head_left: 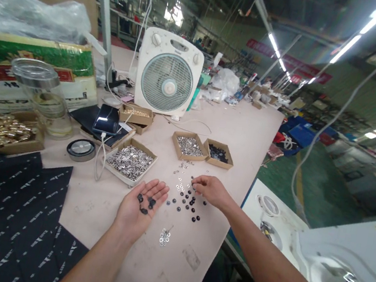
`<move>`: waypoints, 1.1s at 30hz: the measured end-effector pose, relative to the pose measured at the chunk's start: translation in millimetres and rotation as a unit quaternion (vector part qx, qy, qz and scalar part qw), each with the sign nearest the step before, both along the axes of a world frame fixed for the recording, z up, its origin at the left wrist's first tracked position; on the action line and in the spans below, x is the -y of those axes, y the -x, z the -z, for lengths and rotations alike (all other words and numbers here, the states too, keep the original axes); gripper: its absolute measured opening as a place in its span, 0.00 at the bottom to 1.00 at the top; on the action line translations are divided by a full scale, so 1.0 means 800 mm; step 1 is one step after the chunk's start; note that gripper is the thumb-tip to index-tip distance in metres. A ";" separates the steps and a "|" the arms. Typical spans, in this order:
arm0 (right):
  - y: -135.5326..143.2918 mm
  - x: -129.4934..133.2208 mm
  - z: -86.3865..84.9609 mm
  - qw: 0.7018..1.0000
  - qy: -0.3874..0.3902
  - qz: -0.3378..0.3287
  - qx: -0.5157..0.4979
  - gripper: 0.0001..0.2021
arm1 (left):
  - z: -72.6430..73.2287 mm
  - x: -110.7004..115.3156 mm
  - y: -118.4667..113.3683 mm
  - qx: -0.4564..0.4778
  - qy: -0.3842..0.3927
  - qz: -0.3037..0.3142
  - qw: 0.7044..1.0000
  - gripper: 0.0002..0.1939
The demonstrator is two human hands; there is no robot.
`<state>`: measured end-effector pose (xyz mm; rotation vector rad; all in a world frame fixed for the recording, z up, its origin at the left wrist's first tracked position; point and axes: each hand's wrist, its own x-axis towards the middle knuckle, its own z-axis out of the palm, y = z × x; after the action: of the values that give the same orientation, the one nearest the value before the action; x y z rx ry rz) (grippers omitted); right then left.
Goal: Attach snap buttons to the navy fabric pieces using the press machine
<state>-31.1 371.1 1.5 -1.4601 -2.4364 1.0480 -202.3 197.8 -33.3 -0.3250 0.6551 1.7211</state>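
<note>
My left hand (139, 207) is palm up with fingers spread, and several small black round pieces (151, 202) rest on the palm. My right hand (209, 189) is closed in a pinch at the far side of the loose black pieces (192, 202); a dark piece shows at its fingertips. Among and behind these lie small silver rings (179, 185). Nearer me is a small cluster of silver washers (164, 237). Beyond the hands stand a cardboard box of silver parts (174, 146) and another of black parts (229, 162).
Left of the hands sits a tray of silver pieces (138, 181). Behind stand a white fan (142, 70), a phone (107, 120) with a cable and a glass jar (51, 113). Black printed fabric (2, 216) covers the near left. A white machine (346, 249) is at right.
</note>
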 end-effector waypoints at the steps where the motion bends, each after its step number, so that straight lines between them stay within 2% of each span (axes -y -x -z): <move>1: 0.003 -0.001 0.001 1.000 -0.008 -0.011 0.010 0.06 | 0.000 0.000 0.000 -0.002 0.000 0.002 1.000 0.12; 7: 0.018 -0.012 0.006 0.996 -0.035 -0.056 0.063 0.04 | 0.000 -0.002 0.000 -0.006 0.006 0.008 1.000 0.13; 17: 0.032 -0.012 0.003 0.982 -0.082 -0.105 0.131 0.08 | 0.003 -0.001 -0.001 -0.003 0.003 0.014 1.000 0.13; 24: 0.040 -0.007 0.007 0.969 -0.143 -0.069 0.188 0.05 | 0.005 -0.001 0.000 -0.004 -0.007 0.017 1.000 0.12; 33: 0.034 0.001 0.001 0.972 -0.143 -0.062 0.174 0.07 | 0.001 0.000 -0.002 0.001 -0.001 0.018 1.000 0.12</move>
<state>-58.2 370.3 0.3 -1.5138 -2.7994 0.4530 -200.7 198.0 -33.9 -0.3118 0.6544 1.6869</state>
